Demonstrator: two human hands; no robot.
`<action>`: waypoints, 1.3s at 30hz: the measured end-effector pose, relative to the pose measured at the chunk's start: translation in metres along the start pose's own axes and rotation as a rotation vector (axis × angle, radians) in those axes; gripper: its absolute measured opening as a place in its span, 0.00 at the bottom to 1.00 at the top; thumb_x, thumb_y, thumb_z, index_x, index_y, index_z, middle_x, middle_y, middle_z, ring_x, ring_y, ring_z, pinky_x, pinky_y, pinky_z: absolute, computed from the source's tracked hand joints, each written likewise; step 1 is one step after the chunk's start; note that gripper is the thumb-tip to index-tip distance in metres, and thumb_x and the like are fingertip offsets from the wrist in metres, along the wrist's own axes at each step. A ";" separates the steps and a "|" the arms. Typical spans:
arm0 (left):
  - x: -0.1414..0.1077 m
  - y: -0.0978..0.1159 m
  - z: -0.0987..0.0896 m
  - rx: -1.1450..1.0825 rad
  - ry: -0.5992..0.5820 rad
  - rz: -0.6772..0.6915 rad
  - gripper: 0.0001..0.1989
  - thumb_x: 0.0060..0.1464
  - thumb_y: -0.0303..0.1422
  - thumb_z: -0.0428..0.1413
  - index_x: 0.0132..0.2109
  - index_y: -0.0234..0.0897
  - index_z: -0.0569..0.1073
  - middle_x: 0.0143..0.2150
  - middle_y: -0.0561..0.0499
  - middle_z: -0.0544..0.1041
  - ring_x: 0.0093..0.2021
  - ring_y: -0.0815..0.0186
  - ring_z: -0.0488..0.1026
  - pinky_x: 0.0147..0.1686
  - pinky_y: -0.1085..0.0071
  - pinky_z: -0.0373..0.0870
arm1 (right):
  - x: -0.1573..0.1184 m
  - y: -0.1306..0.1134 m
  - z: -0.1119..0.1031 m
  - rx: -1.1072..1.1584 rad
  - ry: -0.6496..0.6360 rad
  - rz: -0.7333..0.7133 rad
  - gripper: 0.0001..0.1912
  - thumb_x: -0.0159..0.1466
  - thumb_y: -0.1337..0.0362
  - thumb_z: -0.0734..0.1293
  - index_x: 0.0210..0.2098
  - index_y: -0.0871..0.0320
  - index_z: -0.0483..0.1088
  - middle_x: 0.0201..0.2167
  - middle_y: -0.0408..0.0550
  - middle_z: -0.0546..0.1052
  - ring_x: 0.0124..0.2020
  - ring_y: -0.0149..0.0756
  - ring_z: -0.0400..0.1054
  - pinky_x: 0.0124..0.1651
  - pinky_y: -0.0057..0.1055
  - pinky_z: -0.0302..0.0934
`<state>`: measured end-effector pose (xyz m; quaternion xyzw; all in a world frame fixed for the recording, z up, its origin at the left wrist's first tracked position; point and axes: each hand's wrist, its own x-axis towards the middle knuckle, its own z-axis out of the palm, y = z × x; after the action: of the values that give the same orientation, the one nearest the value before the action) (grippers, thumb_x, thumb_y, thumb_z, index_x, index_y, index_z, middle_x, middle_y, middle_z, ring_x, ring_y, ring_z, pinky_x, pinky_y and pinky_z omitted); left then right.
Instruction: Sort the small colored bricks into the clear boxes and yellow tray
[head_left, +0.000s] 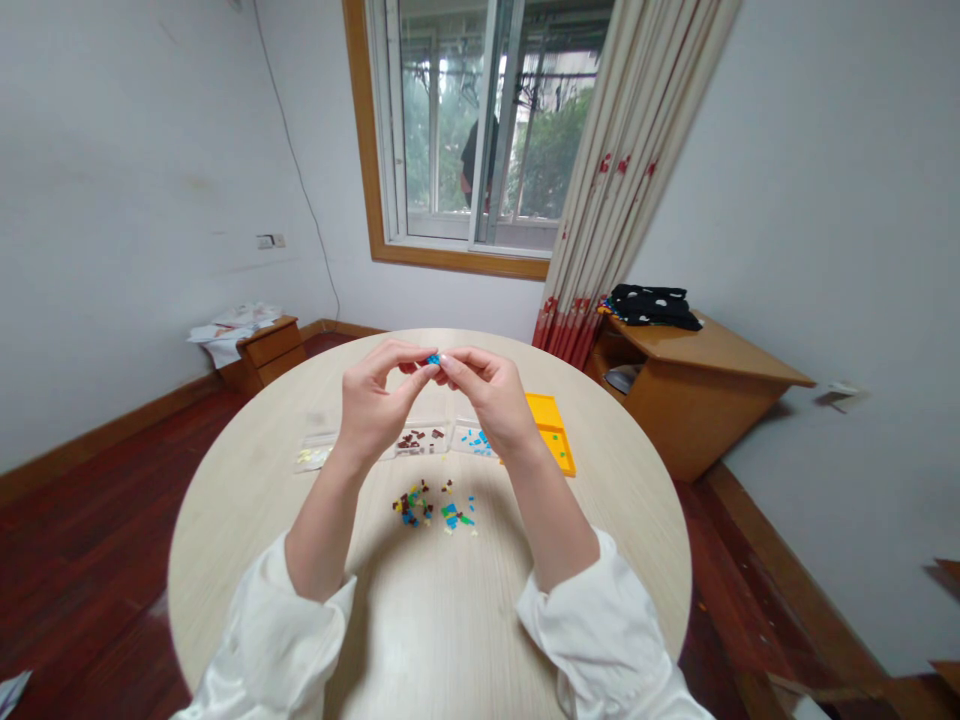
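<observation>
Small blue building bricks (pixel 433 360) are pinched between the fingertips of my left hand (pixel 381 392) and my right hand (pixel 484 385), raised over the far half of the table. Both hands are closed on the blue piece, and the fingers partly cover it. Below my wrists lies a loose pile of brown, yellow, blue and green bricks (pixel 412 505), with a few blue and green bricks (pixel 454 515) to its right. Behind them are clear bags of brown bricks (pixel 421 440), blue bricks (pixel 472 438) and pale yellow bricks (pixel 311 457).
An open yellow case (pixel 568 455) with green bits in it sits right of my right forearm. The round table (pixel 225 560) stands before a window (pixel 480 130) and a curtain (pixel 600 180). A wooden cabinet (pixel 697 390) and a small drawer unit (pixel 271 352) flank it.
</observation>
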<state>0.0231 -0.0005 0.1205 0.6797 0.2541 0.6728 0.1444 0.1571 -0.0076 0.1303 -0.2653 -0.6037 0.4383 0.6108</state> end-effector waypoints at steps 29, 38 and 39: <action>0.001 0.001 -0.005 0.171 -0.082 0.167 0.09 0.55 0.34 0.56 0.42 0.41 0.79 0.34 0.49 0.77 0.34 0.69 0.72 0.35 0.73 0.69 | 0.001 0.001 -0.003 -0.005 -0.015 -0.018 0.16 0.50 0.51 0.71 0.27 0.58 0.73 0.23 0.42 0.75 0.28 0.29 0.67 0.37 0.29 0.62; 0.000 0.000 -0.005 0.083 -0.083 0.102 0.09 0.52 0.33 0.58 0.40 0.40 0.79 0.34 0.48 0.78 0.34 0.67 0.72 0.36 0.71 0.68 | 0.001 0.002 -0.003 0.009 -0.033 0.000 0.17 0.50 0.49 0.71 0.26 0.58 0.72 0.22 0.42 0.73 0.27 0.28 0.66 0.36 0.29 0.62; 0.000 -0.001 -0.005 0.066 -0.084 0.091 0.08 0.52 0.33 0.58 0.40 0.40 0.79 0.34 0.48 0.78 0.35 0.67 0.72 0.36 0.71 0.68 | 0.001 0.002 -0.002 0.008 -0.034 0.002 0.17 0.50 0.49 0.71 0.25 0.58 0.72 0.22 0.42 0.73 0.27 0.28 0.65 0.36 0.29 0.62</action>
<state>0.0183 -0.0005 0.1208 0.7226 0.2387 0.6408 0.1015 0.1589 -0.0053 0.1291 -0.2560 -0.6122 0.4456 0.6010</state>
